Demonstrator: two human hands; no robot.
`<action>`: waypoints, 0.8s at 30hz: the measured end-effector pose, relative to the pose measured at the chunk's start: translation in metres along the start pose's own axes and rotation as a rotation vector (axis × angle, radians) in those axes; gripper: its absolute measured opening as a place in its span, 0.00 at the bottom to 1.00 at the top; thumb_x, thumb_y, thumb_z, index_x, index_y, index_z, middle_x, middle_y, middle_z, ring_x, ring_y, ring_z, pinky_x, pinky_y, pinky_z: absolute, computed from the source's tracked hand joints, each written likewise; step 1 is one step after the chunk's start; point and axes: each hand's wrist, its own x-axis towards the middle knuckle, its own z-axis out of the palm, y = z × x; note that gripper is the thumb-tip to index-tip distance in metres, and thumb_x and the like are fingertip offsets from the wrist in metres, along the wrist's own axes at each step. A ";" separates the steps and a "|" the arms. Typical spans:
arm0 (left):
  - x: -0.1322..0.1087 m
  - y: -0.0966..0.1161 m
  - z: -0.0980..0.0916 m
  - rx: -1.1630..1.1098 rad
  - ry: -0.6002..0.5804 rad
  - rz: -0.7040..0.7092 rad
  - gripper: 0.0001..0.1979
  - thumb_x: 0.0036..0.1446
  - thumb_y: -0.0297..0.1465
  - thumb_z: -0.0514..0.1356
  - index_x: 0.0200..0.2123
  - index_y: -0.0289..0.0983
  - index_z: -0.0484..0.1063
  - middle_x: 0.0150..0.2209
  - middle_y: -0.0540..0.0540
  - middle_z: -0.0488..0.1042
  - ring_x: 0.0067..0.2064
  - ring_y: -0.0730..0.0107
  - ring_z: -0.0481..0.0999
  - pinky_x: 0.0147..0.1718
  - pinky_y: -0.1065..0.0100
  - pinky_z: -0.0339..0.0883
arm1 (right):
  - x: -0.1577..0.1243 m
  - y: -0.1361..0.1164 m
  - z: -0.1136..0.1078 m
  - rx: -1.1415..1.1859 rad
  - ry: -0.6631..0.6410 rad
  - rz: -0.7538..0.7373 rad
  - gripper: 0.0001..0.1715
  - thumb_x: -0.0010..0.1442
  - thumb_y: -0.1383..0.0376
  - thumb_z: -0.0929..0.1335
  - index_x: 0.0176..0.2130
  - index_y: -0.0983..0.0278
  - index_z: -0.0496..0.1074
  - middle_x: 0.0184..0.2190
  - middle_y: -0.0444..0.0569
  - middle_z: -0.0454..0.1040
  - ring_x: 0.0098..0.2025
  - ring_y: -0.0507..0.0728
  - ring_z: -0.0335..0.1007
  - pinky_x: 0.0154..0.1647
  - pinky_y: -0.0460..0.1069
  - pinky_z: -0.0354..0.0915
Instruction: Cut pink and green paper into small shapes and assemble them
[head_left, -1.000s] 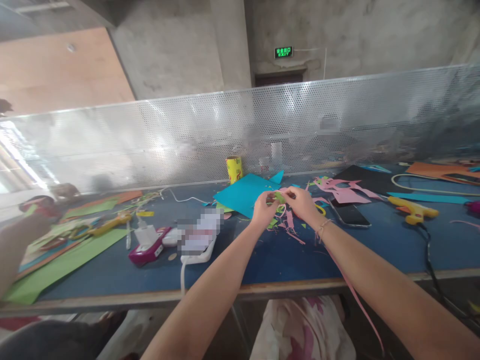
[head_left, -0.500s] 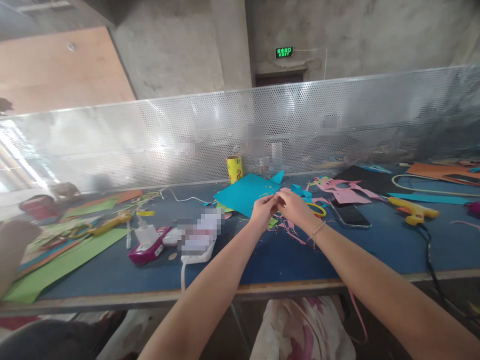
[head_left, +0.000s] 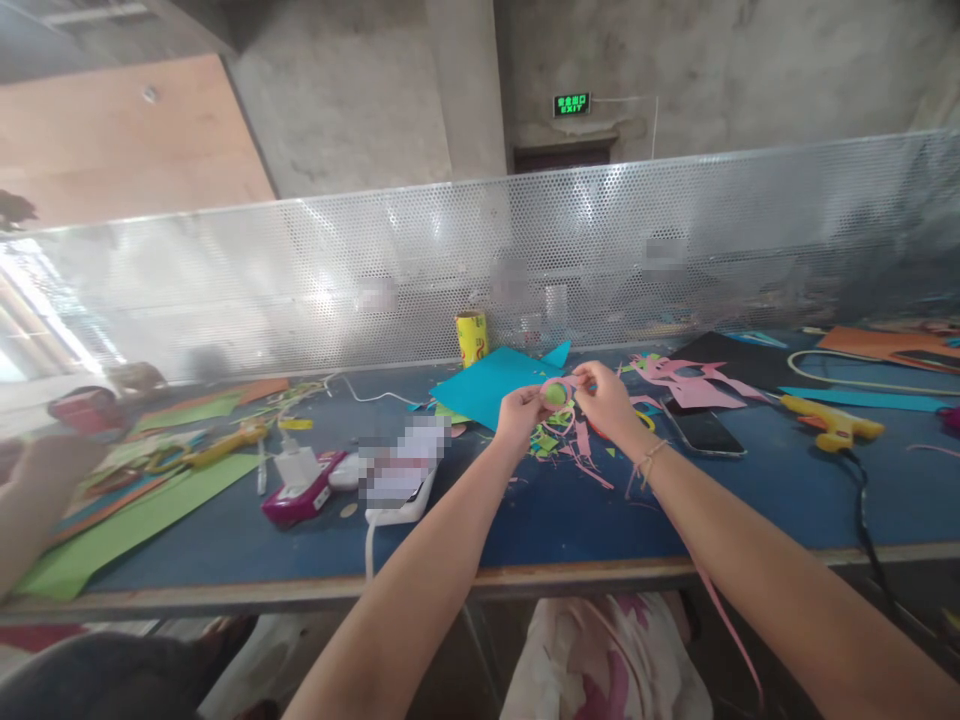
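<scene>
Over the middle of the blue table, both hands are close together on a pink paper strip [head_left: 568,381] curled into a loop, with green showing inside the loop. My left hand [head_left: 519,412] pinches the loop's left side. The fingertips of my right hand [head_left: 602,400] are closed on its upper right part. A long pink length [head_left: 726,620] runs down past the table edge beside my right forearm; its link to the loop is partly hidden. Behind my hands lies a blue sheet of paper [head_left: 487,385]. Pink and green paper scraps [head_left: 581,445] are scattered beneath them.
A yellow glue gun [head_left: 832,422] and a dark phone [head_left: 705,428] lie right. Left are a white power strip [head_left: 397,510], a purple socket block [head_left: 304,490] and green paper [head_left: 142,520]. Another person's arm [head_left: 52,490] reaches in far left. A perforated metal screen [head_left: 337,270] stands behind.
My hands have moved slightly apart, the right one shifting right and up, so the pink loop with green inside now shows between them. The other person's arm at far left has shifted.
</scene>
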 end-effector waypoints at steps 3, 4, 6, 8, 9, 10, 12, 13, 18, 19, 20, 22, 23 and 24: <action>0.001 0.004 -0.001 0.014 -0.005 -0.017 0.06 0.45 0.24 0.62 0.30 0.30 0.73 0.28 0.44 0.76 0.30 0.70 0.75 0.37 0.65 0.70 | 0.005 0.007 -0.003 0.216 -0.034 0.218 0.12 0.46 0.69 0.64 0.35 0.65 0.67 0.34 0.51 0.71 0.36 0.55 0.67 0.39 0.52 0.64; 0.001 0.005 -0.002 0.019 -0.021 -0.027 0.06 0.45 0.25 0.62 0.30 0.30 0.73 0.28 0.43 0.76 0.30 0.70 0.75 0.38 0.65 0.70 | 0.005 0.010 -0.004 0.324 -0.092 0.285 0.11 0.48 0.66 0.64 0.35 0.65 0.68 0.35 0.52 0.71 0.36 0.55 0.68 0.39 0.52 0.65; 0.001 0.006 -0.002 0.028 -0.058 -0.040 0.06 0.45 0.26 0.63 0.30 0.30 0.73 0.29 0.43 0.76 0.30 0.70 0.75 0.38 0.64 0.70 | 0.005 0.013 -0.003 0.544 -0.241 0.367 0.13 0.51 0.61 0.65 0.35 0.65 0.70 0.35 0.52 0.72 0.36 0.55 0.69 0.38 0.52 0.66; 0.000 0.007 -0.002 0.041 -0.090 -0.048 0.07 0.45 0.26 0.63 0.30 0.30 0.73 0.29 0.43 0.76 0.31 0.70 0.75 0.39 0.64 0.70 | 0.004 0.015 -0.002 0.693 -0.353 0.377 0.15 0.51 0.57 0.65 0.34 0.66 0.71 0.34 0.51 0.73 0.36 0.54 0.70 0.39 0.51 0.66; 0.000 0.007 -0.002 0.049 -0.103 -0.052 0.07 0.45 0.27 0.63 0.31 0.30 0.73 0.29 0.43 0.76 0.31 0.70 0.75 0.39 0.64 0.70 | 0.004 0.015 -0.002 0.725 -0.382 0.374 0.15 0.51 0.57 0.66 0.34 0.66 0.72 0.33 0.51 0.74 0.36 0.54 0.70 0.39 0.51 0.66; -0.001 0.006 -0.002 0.057 -0.113 -0.055 0.07 0.45 0.27 0.63 0.31 0.31 0.73 0.29 0.44 0.76 0.31 0.70 0.75 0.39 0.64 0.70 | 0.004 0.016 -0.002 0.735 -0.396 0.377 0.15 0.50 0.57 0.67 0.34 0.66 0.73 0.33 0.51 0.74 0.36 0.54 0.70 0.40 0.51 0.66; -0.001 0.006 -0.002 0.069 -0.126 -0.055 0.07 0.46 0.26 0.63 0.31 0.31 0.73 0.29 0.44 0.76 0.31 0.70 0.75 0.39 0.64 0.69 | 0.003 0.017 -0.003 0.719 -0.392 0.392 0.14 0.49 0.59 0.68 0.33 0.66 0.73 0.31 0.50 0.74 0.35 0.53 0.70 0.39 0.50 0.66; -0.002 0.006 -0.002 0.075 -0.127 -0.054 0.07 0.46 0.26 0.62 0.32 0.31 0.72 0.29 0.44 0.76 0.31 0.71 0.75 0.40 0.64 0.69 | 0.004 0.018 -0.003 0.707 -0.389 0.398 0.14 0.49 0.60 0.68 0.33 0.67 0.73 0.31 0.50 0.74 0.34 0.53 0.70 0.39 0.50 0.66; -0.001 0.005 -0.002 0.106 -0.101 -0.050 0.05 0.48 0.22 0.59 0.32 0.32 0.69 0.26 0.46 0.75 0.29 0.71 0.75 0.38 0.63 0.70 | 0.006 0.024 -0.002 0.641 -0.346 0.409 0.11 0.46 0.63 0.69 0.31 0.68 0.73 0.24 0.46 0.71 0.24 0.49 0.66 0.31 0.48 0.66; 0.000 0.005 -0.002 0.110 -0.096 -0.049 0.05 0.48 0.21 0.59 0.31 0.32 0.69 0.26 0.46 0.75 0.29 0.72 0.75 0.37 0.64 0.70 | 0.006 0.025 -0.001 0.622 -0.337 0.414 0.11 0.45 0.63 0.70 0.30 0.68 0.73 0.23 0.46 0.71 0.23 0.49 0.65 0.30 0.48 0.65; 0.000 0.005 -0.002 0.114 -0.093 -0.048 0.04 0.48 0.21 0.58 0.31 0.31 0.69 0.26 0.46 0.74 0.30 0.72 0.75 0.37 0.64 0.70 | 0.007 0.025 -0.001 0.609 -0.329 0.418 0.11 0.45 0.63 0.70 0.30 0.68 0.73 0.22 0.46 0.70 0.23 0.48 0.64 0.29 0.48 0.65; 0.000 0.005 -0.002 0.120 -0.091 -0.043 0.04 0.48 0.20 0.58 0.30 0.32 0.69 0.26 0.47 0.74 0.30 0.73 0.74 0.37 0.65 0.70 | 0.007 0.025 -0.001 0.612 -0.319 0.428 0.11 0.43 0.63 0.71 0.29 0.68 0.72 0.22 0.45 0.70 0.22 0.48 0.64 0.28 0.47 0.65; 0.000 0.005 -0.002 0.122 -0.088 -0.040 0.04 0.48 0.20 0.58 0.30 0.32 0.69 0.26 0.47 0.74 0.29 0.74 0.74 0.37 0.66 0.70 | 0.007 0.025 -0.001 0.624 -0.314 0.435 0.11 0.43 0.64 0.71 0.29 0.67 0.72 0.21 0.45 0.70 0.22 0.48 0.64 0.28 0.47 0.64; 0.000 0.005 -0.002 0.124 -0.086 -0.037 0.04 0.49 0.20 0.57 0.30 0.32 0.69 0.26 0.48 0.74 0.29 0.74 0.74 0.36 0.67 0.70 | 0.006 0.024 -0.002 0.633 -0.310 0.442 0.11 0.42 0.64 0.71 0.28 0.67 0.72 0.21 0.44 0.69 0.22 0.48 0.64 0.28 0.47 0.64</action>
